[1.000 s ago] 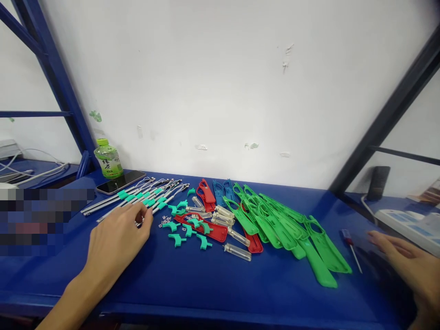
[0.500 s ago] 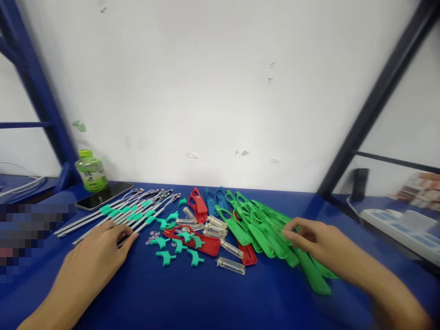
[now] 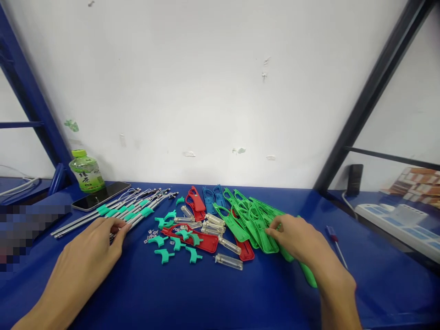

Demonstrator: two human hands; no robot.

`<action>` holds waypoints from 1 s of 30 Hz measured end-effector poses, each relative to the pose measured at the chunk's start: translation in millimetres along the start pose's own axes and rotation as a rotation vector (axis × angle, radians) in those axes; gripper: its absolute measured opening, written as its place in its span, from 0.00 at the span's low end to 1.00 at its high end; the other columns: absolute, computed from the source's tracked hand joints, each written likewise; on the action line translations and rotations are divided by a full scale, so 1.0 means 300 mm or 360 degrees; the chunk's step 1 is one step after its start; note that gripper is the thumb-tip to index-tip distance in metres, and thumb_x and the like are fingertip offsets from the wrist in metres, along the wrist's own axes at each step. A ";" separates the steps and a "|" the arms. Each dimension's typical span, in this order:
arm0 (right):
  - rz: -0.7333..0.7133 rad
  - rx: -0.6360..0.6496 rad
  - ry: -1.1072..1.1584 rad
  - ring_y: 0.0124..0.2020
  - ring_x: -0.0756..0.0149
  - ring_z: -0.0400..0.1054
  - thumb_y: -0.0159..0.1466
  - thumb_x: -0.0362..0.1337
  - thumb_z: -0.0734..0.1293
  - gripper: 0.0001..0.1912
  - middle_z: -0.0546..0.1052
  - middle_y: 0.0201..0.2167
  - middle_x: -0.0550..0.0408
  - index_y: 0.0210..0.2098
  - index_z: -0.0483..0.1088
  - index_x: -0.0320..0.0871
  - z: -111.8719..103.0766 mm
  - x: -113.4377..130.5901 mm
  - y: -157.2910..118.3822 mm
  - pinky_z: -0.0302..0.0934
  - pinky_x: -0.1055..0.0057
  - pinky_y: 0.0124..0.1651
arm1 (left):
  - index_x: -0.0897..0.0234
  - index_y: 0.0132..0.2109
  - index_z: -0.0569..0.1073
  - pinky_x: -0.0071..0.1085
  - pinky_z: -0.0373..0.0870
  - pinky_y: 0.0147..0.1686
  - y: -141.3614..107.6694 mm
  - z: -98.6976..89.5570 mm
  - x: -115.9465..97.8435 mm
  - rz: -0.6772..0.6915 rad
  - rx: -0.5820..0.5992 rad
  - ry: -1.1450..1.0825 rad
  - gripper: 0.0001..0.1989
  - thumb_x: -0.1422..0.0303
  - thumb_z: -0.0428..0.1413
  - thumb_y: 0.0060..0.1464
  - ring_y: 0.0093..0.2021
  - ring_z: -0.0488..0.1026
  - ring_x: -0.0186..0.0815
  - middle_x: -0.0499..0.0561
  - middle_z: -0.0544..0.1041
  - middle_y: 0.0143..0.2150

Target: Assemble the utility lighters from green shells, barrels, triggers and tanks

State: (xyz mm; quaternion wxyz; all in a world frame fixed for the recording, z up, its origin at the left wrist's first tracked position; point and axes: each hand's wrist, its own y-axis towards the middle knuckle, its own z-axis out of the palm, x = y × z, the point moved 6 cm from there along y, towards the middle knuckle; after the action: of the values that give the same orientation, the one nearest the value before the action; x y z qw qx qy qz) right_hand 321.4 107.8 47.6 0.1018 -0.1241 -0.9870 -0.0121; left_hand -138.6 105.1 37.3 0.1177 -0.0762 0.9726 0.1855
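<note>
My left hand [image 3: 91,250] is closed, thumb and forefinger pinched at the near end of the thin silvery rods [image 3: 138,216], which have teal tabs and wire ends. My right hand [image 3: 302,238] bends over the pile, fingertips pinched on the edge of a green plastic handle shell [image 3: 268,240]. More green shells [image 3: 237,227] fan out beside it, some hidden under the hand. Between the hands lie red shells [image 3: 202,241], blue shells [image 3: 209,199], clear plastic tubes [image 3: 228,261] and small teal Y-shaped pieces [image 3: 164,255].
A green-capped bottle [image 3: 87,172] and a phone [image 3: 101,195] stand and lie at the back left. On the right are a screwdriver [image 3: 336,245], a white-and-blue tray [image 3: 395,229] and a black device [image 3: 354,180]. A white wall [image 3: 206,91] rises behind the blue table [image 3: 206,298].
My right hand has moved left over the green shells and its fingers have drawn together. A screwdriver now shows on the right. My left hand stays at the rods.
</note>
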 end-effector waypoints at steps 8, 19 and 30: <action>-0.0221 -0.0008 0.0189 0.42 0.52 0.81 0.78 0.41 0.61 0.16 0.87 0.43 0.50 0.43 0.81 0.50 -0.068 0.011 -0.031 0.63 0.63 0.41 | 0.59 0.49 0.77 0.38 0.68 0.40 -0.004 -0.078 0.004 -0.0041 -0.0150 -0.0106 0.20 0.55 0.44 0.71 0.42 0.80 0.50 0.56 0.84 0.44; -0.1013 0.0309 0.0514 0.33 0.64 0.73 0.76 0.39 0.70 0.11 0.82 0.31 0.62 0.36 0.79 0.51 -0.070 0.249 -0.259 0.56 0.69 0.36 | 0.53 0.39 0.82 0.28 0.76 0.44 -0.097 -0.138 -0.061 0.0421 0.0068 -0.0914 0.21 0.42 0.61 0.63 0.46 0.80 0.42 0.45 0.85 0.40; -0.1060 0.0304 0.0835 0.37 0.64 0.79 0.69 0.22 0.70 0.15 0.84 0.37 0.62 0.37 0.81 0.50 0.162 0.268 -0.352 0.64 0.70 0.42 | 0.52 0.38 0.82 0.24 0.77 0.39 -0.227 -0.007 -0.060 0.0715 0.0606 -0.0955 0.16 0.52 0.57 0.72 0.37 0.80 0.38 0.47 0.83 0.36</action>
State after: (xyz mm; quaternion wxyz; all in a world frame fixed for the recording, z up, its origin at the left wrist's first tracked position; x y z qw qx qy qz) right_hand 209.3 27.3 16.6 0.3508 0.2184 -0.9105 0.0159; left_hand -108.8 43.4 20.5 0.3643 0.2183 0.9045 0.0376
